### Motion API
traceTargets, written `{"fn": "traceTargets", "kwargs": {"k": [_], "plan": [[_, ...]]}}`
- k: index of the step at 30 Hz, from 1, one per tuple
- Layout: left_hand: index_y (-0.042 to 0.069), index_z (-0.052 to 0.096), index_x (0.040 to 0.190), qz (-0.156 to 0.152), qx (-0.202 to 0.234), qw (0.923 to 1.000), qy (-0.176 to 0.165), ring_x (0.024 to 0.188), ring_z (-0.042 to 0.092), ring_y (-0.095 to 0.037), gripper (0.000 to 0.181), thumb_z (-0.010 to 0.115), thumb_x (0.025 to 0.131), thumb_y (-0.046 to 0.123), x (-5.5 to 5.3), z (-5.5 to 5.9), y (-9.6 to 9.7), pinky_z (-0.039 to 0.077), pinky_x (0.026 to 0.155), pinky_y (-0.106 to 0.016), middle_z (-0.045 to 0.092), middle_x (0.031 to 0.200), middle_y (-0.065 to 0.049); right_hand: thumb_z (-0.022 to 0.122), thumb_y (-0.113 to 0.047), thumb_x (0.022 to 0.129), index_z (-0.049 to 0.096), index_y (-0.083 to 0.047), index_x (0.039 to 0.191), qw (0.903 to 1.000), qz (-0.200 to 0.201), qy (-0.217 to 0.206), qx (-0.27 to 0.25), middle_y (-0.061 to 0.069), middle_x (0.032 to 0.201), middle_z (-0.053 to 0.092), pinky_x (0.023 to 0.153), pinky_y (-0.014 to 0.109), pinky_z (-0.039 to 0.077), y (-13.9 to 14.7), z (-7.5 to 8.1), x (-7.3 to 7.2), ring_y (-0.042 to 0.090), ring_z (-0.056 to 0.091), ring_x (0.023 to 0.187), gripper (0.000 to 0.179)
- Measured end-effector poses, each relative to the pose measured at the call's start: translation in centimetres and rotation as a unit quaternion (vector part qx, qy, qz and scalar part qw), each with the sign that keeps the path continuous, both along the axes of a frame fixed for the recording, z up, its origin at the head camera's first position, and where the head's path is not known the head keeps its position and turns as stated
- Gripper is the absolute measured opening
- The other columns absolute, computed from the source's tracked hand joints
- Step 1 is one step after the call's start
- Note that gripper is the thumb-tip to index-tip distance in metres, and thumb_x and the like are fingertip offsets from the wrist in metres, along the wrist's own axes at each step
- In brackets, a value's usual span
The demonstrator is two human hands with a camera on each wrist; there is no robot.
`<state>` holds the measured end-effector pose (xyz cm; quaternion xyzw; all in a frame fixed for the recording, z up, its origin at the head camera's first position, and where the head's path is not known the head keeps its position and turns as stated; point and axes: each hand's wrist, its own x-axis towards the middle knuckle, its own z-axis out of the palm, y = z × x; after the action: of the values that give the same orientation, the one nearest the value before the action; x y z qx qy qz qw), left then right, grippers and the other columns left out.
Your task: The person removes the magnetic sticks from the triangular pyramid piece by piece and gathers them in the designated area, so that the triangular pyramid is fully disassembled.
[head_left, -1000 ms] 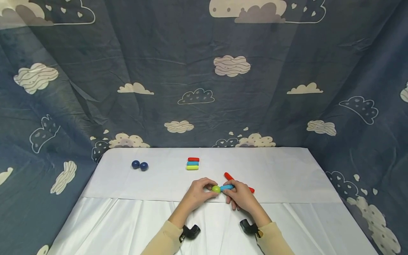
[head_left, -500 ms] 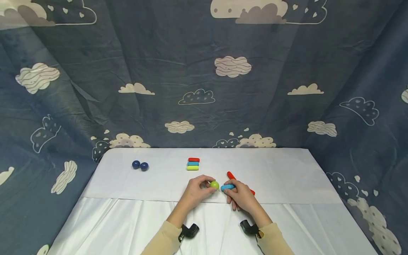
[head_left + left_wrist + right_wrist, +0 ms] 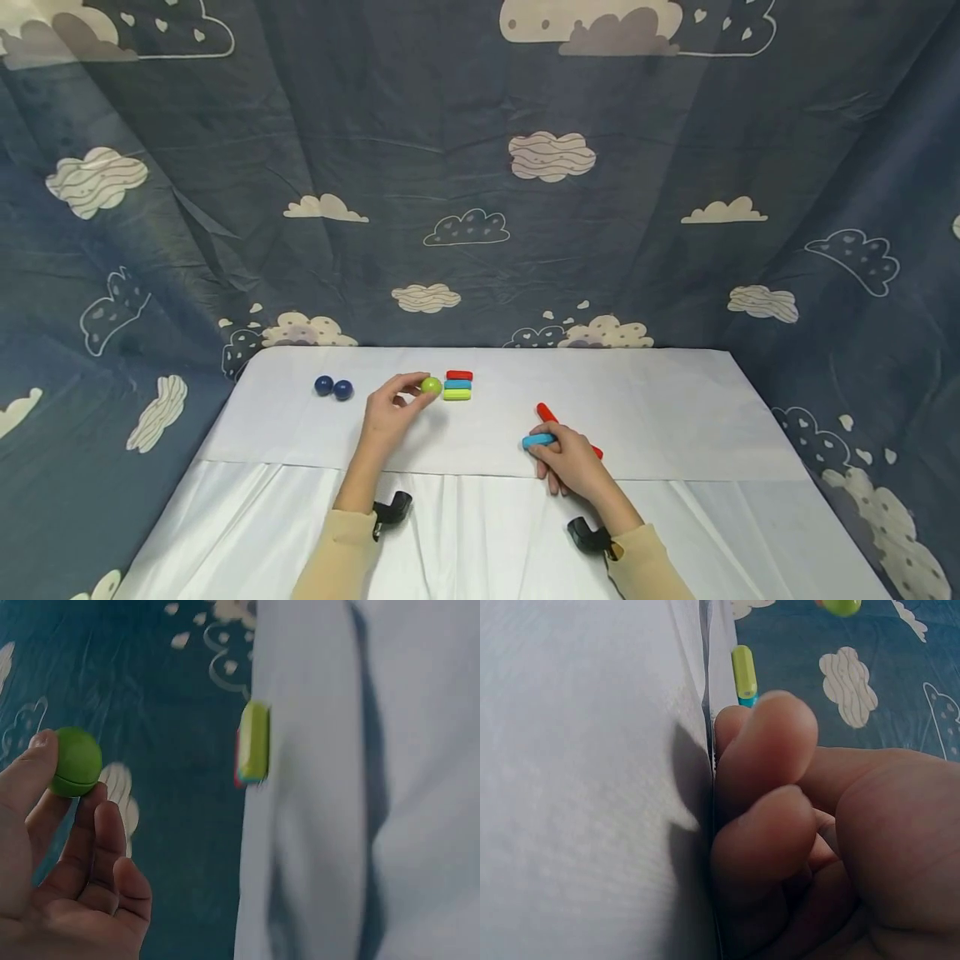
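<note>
Thumb and fingertips of my left hand [image 3: 387,419] pinch a glossy green ball [image 3: 431,385], held up just left of three short bars. In the left wrist view a thin seam rings the green ball [image 3: 77,761]. Those bars lie in a neat column: red [image 3: 459,375], blue [image 3: 457,385] and yellow-green [image 3: 457,395]. My right hand [image 3: 573,461] pinches a blue stick [image 3: 537,440] by its right part, its rounded left end sticking out. Behind that hand lies a longer red stick [image 3: 547,413], its middle hidden by the hand.
Two navy balls [image 3: 333,388] sit side by side at the back left of the white-covered table [image 3: 660,408]. A dark blue cloth [image 3: 465,100] printed with clouds hangs behind and at both sides. Black wrist cameras [image 3: 393,510] are strapped to both wrists.
My left hand has drawn the green ball off the blue stick's end and carried it left and back to beside the short bars. The right hand stays nearly in place with the blue stick.
</note>
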<state>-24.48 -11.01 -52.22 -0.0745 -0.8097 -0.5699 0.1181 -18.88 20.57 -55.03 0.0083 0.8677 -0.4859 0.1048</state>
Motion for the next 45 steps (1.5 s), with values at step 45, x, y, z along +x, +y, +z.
{"fn": "traceTargets", "kwargs": {"k": [45], "plan": [[0.002, 0.068, 0.136, 0.314, -0.022, 0.9433, -0.105, 0.119, 0.067, -0.035, 0.040, 0.073, 0.099, 0.018, -2.9, -3.5, -15.5, 0.043, 0.112, -0.049, 0.073, 0.132, -0.021, 0.068, -0.021, 0.105, 0.062, -0.007, 0.128, 0.9997, 0.022, 0.007, -0.009, 0.003, 0.066, 0.067, 0.040, 0.022, 0.042, 0.2, 0.2, 0.1, 0.013, 0.053, 0.039, 0.028]]}}
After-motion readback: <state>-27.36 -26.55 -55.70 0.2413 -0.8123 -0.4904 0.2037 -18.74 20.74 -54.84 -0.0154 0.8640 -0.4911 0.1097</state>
